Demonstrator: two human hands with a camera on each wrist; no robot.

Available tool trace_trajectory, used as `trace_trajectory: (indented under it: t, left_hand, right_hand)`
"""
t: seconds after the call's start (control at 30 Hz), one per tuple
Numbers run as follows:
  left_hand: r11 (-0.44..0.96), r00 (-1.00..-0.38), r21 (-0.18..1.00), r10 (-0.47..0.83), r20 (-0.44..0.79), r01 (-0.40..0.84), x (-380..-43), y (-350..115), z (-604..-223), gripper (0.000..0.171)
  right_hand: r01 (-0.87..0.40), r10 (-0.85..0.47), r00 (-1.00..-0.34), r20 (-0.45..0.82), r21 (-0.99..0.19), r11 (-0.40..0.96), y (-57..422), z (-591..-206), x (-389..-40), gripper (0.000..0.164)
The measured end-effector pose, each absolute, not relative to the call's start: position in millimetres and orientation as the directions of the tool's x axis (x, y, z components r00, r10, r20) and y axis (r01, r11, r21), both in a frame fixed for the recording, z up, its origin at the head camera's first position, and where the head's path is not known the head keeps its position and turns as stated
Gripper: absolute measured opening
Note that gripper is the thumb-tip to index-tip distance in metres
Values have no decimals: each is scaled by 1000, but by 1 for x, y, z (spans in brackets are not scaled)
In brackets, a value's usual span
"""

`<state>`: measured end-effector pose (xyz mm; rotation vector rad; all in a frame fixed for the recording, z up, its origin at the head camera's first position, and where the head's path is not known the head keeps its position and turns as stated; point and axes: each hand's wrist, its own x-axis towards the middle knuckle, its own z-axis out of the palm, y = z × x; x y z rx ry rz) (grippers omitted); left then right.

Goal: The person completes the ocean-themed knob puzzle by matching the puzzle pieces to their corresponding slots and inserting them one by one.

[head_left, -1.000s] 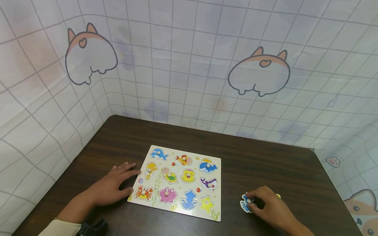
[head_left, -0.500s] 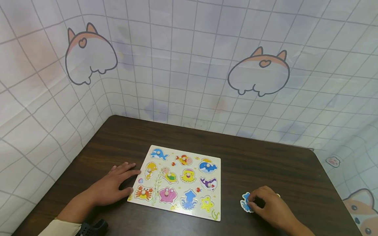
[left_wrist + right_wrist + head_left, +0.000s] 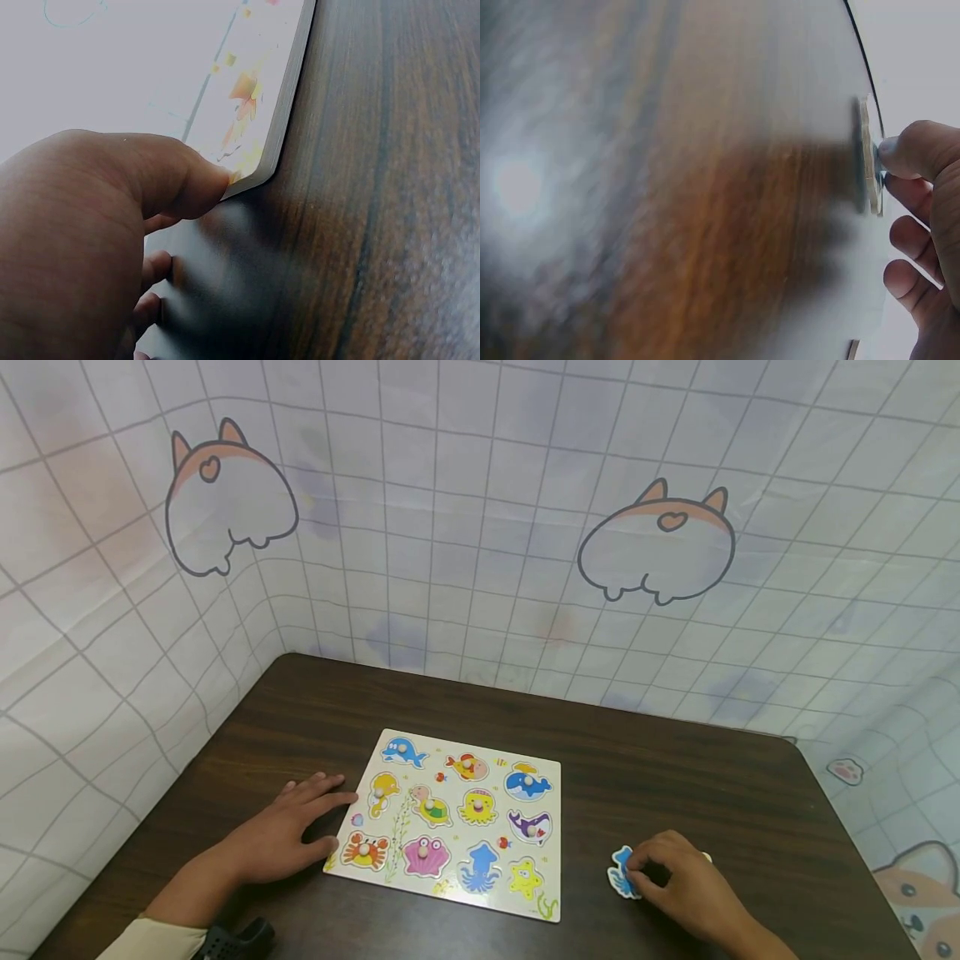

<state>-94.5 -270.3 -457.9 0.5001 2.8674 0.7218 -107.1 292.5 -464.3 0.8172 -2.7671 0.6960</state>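
My right hand (image 3: 682, 881) pinches a blue squid puzzle piece (image 3: 621, 874) between thumb and fingertips, right of the puzzle board. In the right wrist view the squid piece (image 3: 871, 165) is seen edge-on, low over the table; whether it touches is hard to tell. My left hand (image 3: 281, 835) rests at the left edge of the pale puzzle board (image 3: 465, 852), fingers extended. Its thumb (image 3: 199, 184) touches the board's corner in the left wrist view. Knobbed sea-animal pieces sit in the board, while the squid recess (image 3: 480, 868) and starfish recess (image 3: 527, 879) show no knob.
Behind my right hand a small pale edge of another piece (image 3: 707, 857) peeks out, mostly hidden. The dark wooden table (image 3: 660, 760) meets a white gridded curtain (image 3: 480, 527) at the back and sides. A black wrist strap (image 3: 236, 939) shows at the lower left.
My right fingers have closed over the squid piece's knob, and the piece has shifted slightly left and away from me. The left hand and the board stay put.
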Motion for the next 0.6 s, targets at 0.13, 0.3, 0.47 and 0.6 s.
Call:
trace_trajectory:
  t: [0.13,0.3,0.47,0.6]
  left_hand:
    - [825,-933,483,357,-45,292,-95,-270,-457,56]
    - [828,-933,478,357,-46,293,-95,-270,-456,56]
    - [831,-934,477,353,-57,286,-95,-269,-454,57]
    - [830,-932,476,359,-52,293,-95,-268,-453,57]
  right_hand:
    - [-587,-489,-808,327,-385,713,288,-463,-110,44]
    - [-648,-528,-761,378,-386,657,278,-459,-116,43]
    - [-672,-550,-740,388,-381,635,268,-454,-119,40]
    - [-661,-550,-750,367,-377,649,260,-451,-120,38]
